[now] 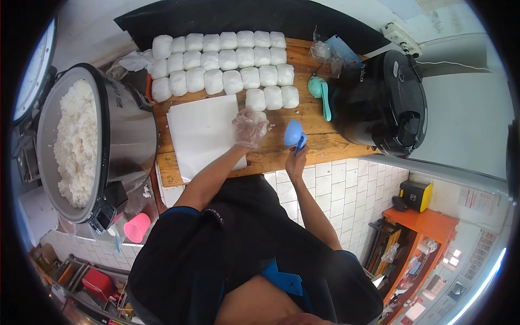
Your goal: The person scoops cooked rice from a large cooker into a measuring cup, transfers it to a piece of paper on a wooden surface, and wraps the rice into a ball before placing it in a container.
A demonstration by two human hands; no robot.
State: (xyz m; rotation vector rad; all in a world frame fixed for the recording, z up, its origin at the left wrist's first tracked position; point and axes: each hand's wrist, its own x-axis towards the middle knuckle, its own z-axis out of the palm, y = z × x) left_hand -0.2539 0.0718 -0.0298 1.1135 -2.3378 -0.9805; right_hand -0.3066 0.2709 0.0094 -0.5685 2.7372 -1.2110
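My left hand wears a clear plastic glove and grips a white paper-wrapped packet, mostly hidden beneath the fingers. That packet lies at the near end of several rows of similar white packets on the wooden table. A stack of white paper sheets is just left of this hand. Bare and held over the table's front edge, my right hand grasps the handle of a blue plastic scoop. The scoop's rounded underside faces the camera.
At the left stands a large open rice cooker full of cooked white rice, with a pink cup close by. A black lidded appliance borders the table's right end. Beside it lie a turquoise scoop and plastic bags.
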